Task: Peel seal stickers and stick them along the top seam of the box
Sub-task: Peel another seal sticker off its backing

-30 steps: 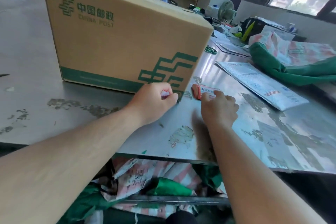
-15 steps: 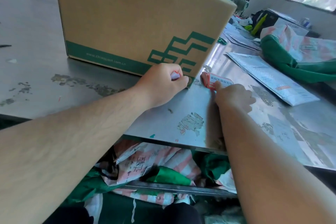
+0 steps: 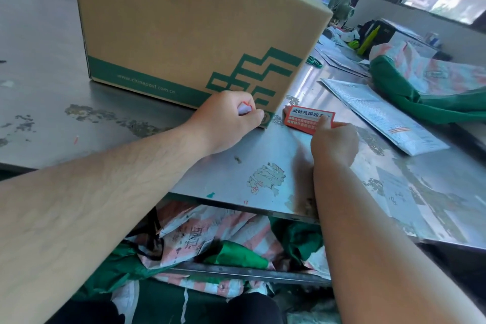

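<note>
A person's right hand (image 3: pixel 334 143) is pressing fingertips on the orange seal stickers (image 3: pixel 307 119) lying crosswise on the tabletop (image 3: pixel 263 155) beside the box (image 3: pixel 189 34), while the left hand (image 3: pixel 231 118) is pinching a peeled scrap (image 3: pixel 244 108).

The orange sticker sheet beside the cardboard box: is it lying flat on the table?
Mostly flat. The orange rectangular sticker sheet rests on the metal table; the right hand covers its near corner.

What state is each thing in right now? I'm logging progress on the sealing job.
Brown cardboard China Post box: upright on the steel table; top seam out of view.
Orange seal sticker sheet: flat on the table beside the box corner, pressed by a fingertip.
Left hand: fisted around a small white-and-red scrap.
Right hand: fingertip on the sheet.
White printed mailer: lying flat.
</note>
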